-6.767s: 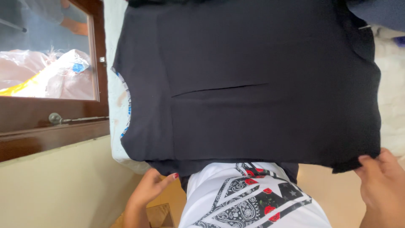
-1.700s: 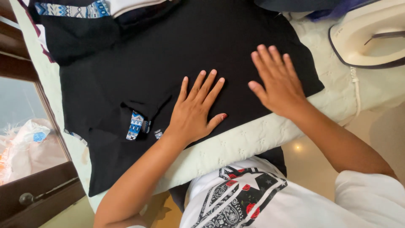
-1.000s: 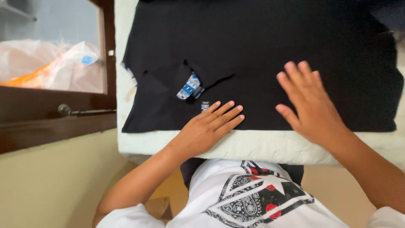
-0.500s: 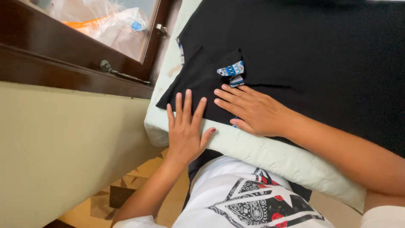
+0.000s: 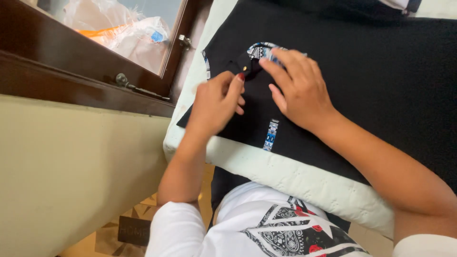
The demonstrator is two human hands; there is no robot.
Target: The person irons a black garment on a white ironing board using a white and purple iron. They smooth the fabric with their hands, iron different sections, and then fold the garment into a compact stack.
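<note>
A black shirt (image 5: 381,71) lies flat on a padded white board (image 5: 285,173). Its collar (image 5: 259,50) has a blue and white patterned lining and a small button, and a patterned strip (image 5: 271,135) shows lower on the front. My left hand (image 5: 216,102) pinches the black fabric just below the collar with thumb and fingers. My right hand (image 5: 297,88) presses on the shirt beside it, fingertips touching the patterned collar edge.
A dark wooden window frame (image 5: 95,81) with a metal latch (image 5: 126,82) runs along the left, with plastic bags (image 5: 119,33) behind the glass. A cream wall (image 5: 71,176) lies below it. The board's edge is close to my white printed shirt (image 5: 281,233).
Both hands moved up from lying flat near the board's edge to the collar. The left hand now pinches the fabric, and the collar is turned so more of its lining shows.
</note>
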